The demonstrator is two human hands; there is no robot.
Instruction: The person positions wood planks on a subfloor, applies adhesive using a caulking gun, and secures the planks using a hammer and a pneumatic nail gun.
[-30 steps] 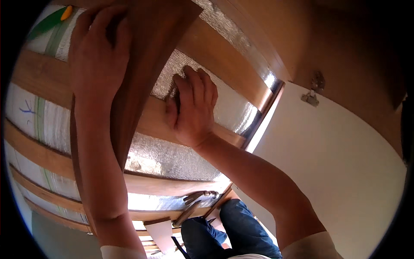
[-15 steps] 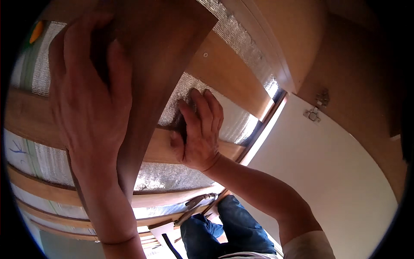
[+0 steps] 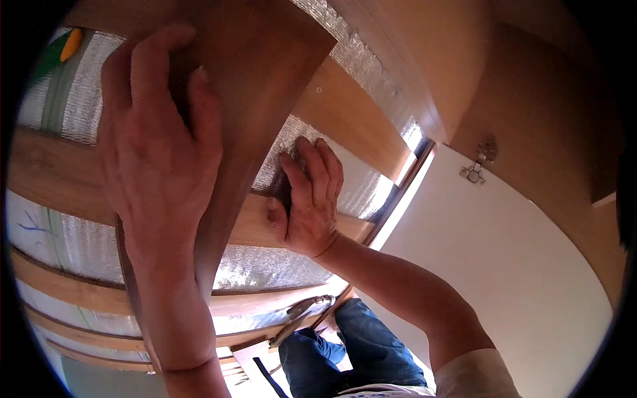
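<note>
Left hand (image 3: 159,139) extends over the dark board (image 3: 265,60), digits spread; right hand (image 3: 308,205), half-curled, thumb apart, over a slat (image 3: 252,222).

Left hand (image 3: 156,126) over board (image 3: 259,79), board across slats (image 3: 352,106), sheeting (image 3: 259,265) between slats, right hand (image 3: 310,205) right of board, hammer (image 3: 305,308) near knees (image 3: 361,325), panel (image 3: 491,278) far right

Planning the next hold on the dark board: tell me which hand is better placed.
Probably the left hand: it overlaps the dark board, while the right hand is right of the board, over a wooden slat and silvery foil.
</note>
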